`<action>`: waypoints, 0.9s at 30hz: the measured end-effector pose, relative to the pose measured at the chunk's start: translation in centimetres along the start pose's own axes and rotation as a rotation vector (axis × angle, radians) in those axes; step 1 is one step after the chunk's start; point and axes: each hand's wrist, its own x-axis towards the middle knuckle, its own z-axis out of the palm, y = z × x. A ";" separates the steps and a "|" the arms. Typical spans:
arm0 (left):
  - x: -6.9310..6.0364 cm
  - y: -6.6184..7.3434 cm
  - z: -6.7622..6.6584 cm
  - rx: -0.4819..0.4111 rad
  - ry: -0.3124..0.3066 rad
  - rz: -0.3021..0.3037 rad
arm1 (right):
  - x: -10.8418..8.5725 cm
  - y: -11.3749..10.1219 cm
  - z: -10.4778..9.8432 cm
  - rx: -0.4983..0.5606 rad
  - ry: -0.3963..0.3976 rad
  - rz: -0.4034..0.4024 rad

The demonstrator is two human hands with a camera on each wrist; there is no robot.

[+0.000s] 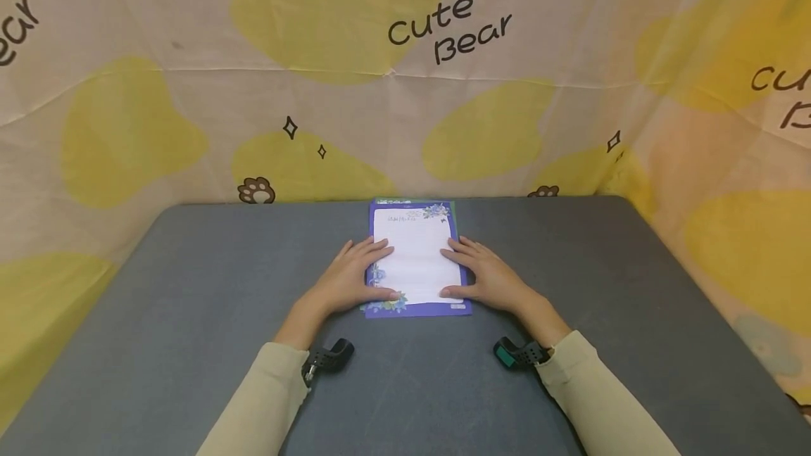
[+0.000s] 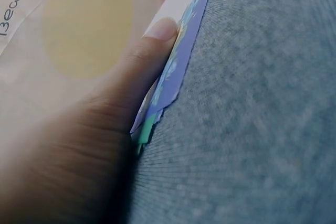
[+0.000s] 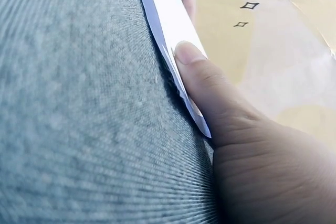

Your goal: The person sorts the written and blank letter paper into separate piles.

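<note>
A stack of paper sheets [image 1: 417,262] lies on the table, its top sheet white with a purple border, blue flowers and faint writing near the top. Green edges of a lower sheet peek out at the back and right. My left hand [image 1: 357,273] rests on the left side of the stack, fingers and thumb extended over the top sheet. On the opposite side, my right hand [image 1: 491,276] lies likewise, its thumb near the bottom. The left wrist view shows the left thumb [image 2: 160,32] on the sheet by its flowered border; the right wrist view shows the right thumb [image 3: 191,56] on the white part.
The grey table [image 1: 222,287] spreads out around the stack. Behind it and at both sides hangs a cream and yellow cloth [image 1: 355,125] printed with words and paw marks. Black bands with small devices [image 1: 332,356] sit on both wrists.
</note>
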 end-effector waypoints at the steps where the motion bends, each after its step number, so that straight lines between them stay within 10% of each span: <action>1: 0.0 0.0 0.0 -0.006 0.009 0.002 | 0.0 0.1 0.1 0.002 0.009 -0.001; 9: 0.2 -0.1 0.1 -0.091 0.099 0.000 | 0.3 0.1 0.5 0.067 0.111 0.035; 19: 0.4 0.0 0.2 -0.238 0.212 -0.006 | 0.3 -0.1 0.2 0.428 0.426 0.182; 27: 0.6 2.2 0.0 -0.233 0.203 0.063 | 0.7 -0.7 -0.1 0.626 0.471 0.203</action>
